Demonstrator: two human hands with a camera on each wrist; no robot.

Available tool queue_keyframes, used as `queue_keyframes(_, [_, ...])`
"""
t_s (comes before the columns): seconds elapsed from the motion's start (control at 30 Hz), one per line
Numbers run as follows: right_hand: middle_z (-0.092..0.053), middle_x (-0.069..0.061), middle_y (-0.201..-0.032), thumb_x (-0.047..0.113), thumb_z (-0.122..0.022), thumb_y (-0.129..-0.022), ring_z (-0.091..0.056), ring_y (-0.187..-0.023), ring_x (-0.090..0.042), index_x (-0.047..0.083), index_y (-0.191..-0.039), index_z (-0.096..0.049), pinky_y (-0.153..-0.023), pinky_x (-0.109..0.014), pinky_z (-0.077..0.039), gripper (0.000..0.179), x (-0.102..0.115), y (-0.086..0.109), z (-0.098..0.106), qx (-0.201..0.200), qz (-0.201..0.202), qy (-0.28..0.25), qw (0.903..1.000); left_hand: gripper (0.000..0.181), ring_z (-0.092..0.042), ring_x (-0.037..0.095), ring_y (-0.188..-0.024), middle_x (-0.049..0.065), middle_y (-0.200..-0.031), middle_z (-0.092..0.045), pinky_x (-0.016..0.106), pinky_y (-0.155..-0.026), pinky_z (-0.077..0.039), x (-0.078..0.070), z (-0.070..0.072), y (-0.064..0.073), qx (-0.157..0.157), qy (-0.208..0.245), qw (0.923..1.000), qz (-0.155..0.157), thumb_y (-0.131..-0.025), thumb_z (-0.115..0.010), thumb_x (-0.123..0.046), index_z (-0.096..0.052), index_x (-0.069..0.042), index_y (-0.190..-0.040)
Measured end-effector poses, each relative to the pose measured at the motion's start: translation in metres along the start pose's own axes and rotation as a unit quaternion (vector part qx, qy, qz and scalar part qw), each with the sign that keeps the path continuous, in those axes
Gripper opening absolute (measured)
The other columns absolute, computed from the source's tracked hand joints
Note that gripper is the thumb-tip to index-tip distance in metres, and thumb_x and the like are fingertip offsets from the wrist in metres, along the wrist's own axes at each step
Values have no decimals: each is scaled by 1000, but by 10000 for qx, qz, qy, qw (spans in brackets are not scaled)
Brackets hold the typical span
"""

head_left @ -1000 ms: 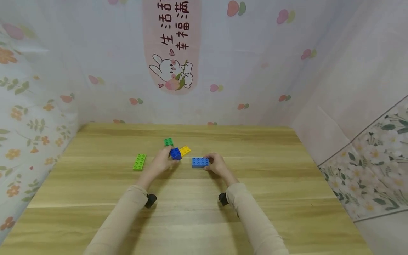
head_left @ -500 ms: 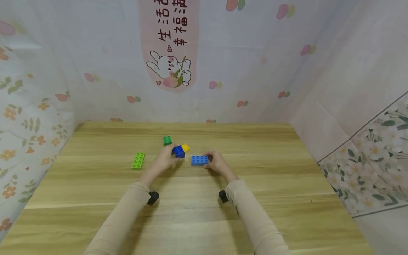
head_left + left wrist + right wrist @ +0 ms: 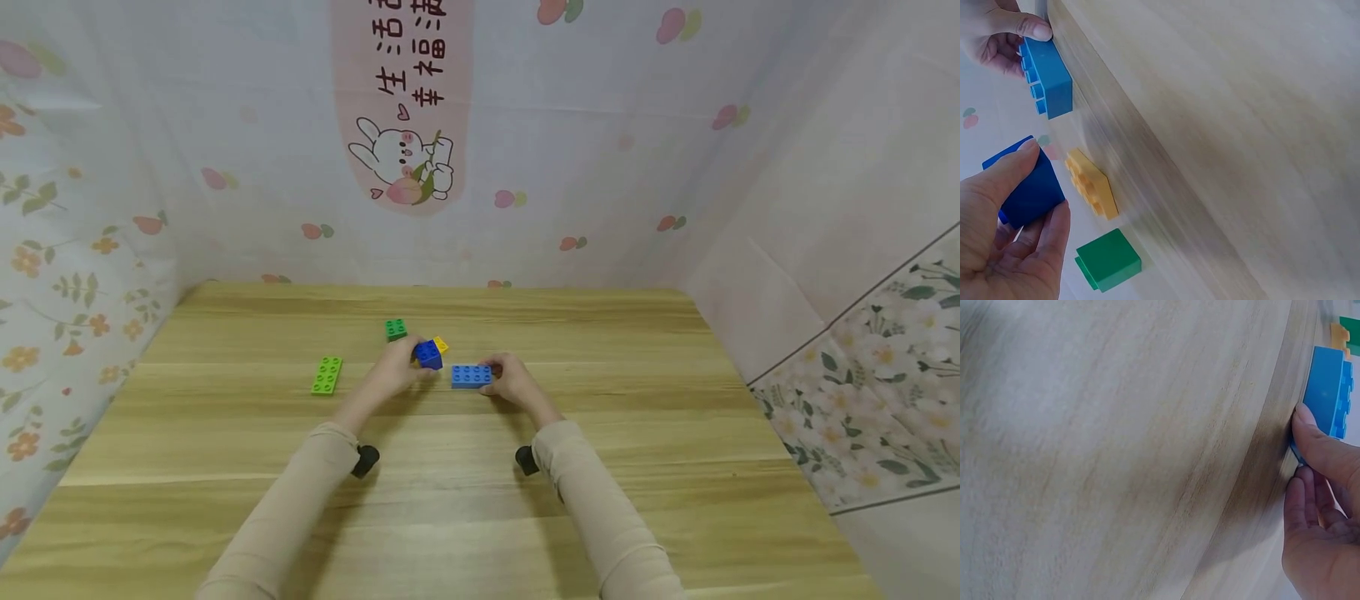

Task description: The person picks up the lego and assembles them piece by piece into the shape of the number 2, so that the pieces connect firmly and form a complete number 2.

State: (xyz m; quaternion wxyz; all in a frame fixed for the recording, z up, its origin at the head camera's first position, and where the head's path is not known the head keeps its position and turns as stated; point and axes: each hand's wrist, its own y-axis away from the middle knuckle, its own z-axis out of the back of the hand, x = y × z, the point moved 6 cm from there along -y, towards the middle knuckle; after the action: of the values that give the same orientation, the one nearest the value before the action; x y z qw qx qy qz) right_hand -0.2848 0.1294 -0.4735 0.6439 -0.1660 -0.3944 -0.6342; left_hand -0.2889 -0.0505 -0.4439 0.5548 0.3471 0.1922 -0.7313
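Note:
A dark blue toy brick (image 3: 429, 355) is pinched between the thumb and fingers of my left hand (image 3: 395, 367). In the left wrist view this dark blue brick (image 3: 1030, 187) is raised off the table. My right hand (image 3: 513, 383) grips the right end of a longer light blue brick (image 3: 471, 377), which rests on the tabletop, studs up. The right wrist view shows the thumb on the near side of the light blue brick (image 3: 1322, 387). Behind the dark blue brick lies a yellow brick (image 3: 442, 344), partly hidden in the head view.
A small green brick (image 3: 396, 329) stands behind my left hand. Off to the left lies a flat lime green brick (image 3: 327, 376). The wooden table (image 3: 465, 517) ends at a patterned cloth (image 3: 585, 167) at the back and sides.
My left hand has moved to the right with the dark blue brick, closer to the light blue one, and covers more of the yellow brick. The right hand stays on its brick.

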Motion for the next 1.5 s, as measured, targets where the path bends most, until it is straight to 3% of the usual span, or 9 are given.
queue_keyframes(0.37, [-58, -15, -110, -3, -72, -73, -54, -97, -23, -1, -111, -60, -88, -33, -48, 40, 1, -1, 0, 15, 173, 126, 9998, 52, -55, 35, -111, 24, -122, -54, 41, -93, -48, -9, -5, -5, 117, 43, 9998, -161, -81, -66, -6, -44, 9, -126])
queue_keyframes(0.6, [-59, -14, -109, -3, -73, -72, -54, -97, -21, 0, -111, -61, -88, -32, -47, 41, 0, -3, 0, -19, 58, 31, 10000, 48, -55, 33, -110, 22, -120, -56, 42, -94, -47, -15, -11, -10, 184, -117, 9993, -290, -82, -66, -7, -47, 7, -123])
queue_keyframes(1.03, [-60, -15, -113, -2, -73, -72, -54, -103, -24, 0, -111, -62, -93, -35, -45, 40, 0, -3, 1, -84, 85, -6, 9999, 51, -54, 33, -113, 22, -124, -54, 41, -96, -46, -20, -20, -16, 319, -179, 9987, -364, -82, -67, -10, -47, 6, -125])
queue_keyframes(1.3, [-58, -14, -119, 0, -72, -74, -52, -110, -26, 3, -113, -62, -97, -36, -44, 40, -2, -4, 1, -32, -149, -64, 9999, 50, -57, 32, -107, 21, -117, -58, 40, -92, -48, -25, -25, -20, 414, -298, 9974, -508, -80, -69, -10, -48, 6, -123])
queue_keyframes(1.5, [-57, -15, -118, 0, -72, -74, -52, -108, -26, 1, -113, -61, -96, -36, -44, 41, -2, -3, 2, -13, -71, -75, 9999, 48, -58, 30, -106, 20, -116, -59, 39, -91, -49, -27, -29, -20, 565, -305, 9968, -474, -81, -68, -11, -49, 5, -122])
